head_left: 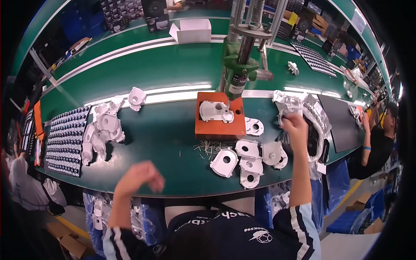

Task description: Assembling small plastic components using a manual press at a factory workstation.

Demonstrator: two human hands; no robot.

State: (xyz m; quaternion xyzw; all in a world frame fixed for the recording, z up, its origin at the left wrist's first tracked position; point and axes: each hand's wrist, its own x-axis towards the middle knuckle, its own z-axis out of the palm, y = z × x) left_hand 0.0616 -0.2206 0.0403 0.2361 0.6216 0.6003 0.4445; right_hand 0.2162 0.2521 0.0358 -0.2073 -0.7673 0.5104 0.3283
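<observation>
My left hand [145, 177] hovers over the bench's front edge, its curled fingers smeared by motion. My right hand [296, 126] is at the right beside a clear plastic bag [315, 115] and some white parts, its fingers pinched together; what they hold, if anything, is too small to make out. Between the hands, a white plastic housing [212, 111] lies on an orange fixture block [221, 128] under the green press [239, 69]. Several white housings [225, 162] lie in front of the block, next to a scatter of small metal pins [209, 148].
More white housings [106, 123] are heaped at the left beside a tray of small dark round parts [67, 141]. A dark mat [342, 123] lies at the right, where another person [372, 143] works. A white open box [193, 31] stands across the bench.
</observation>
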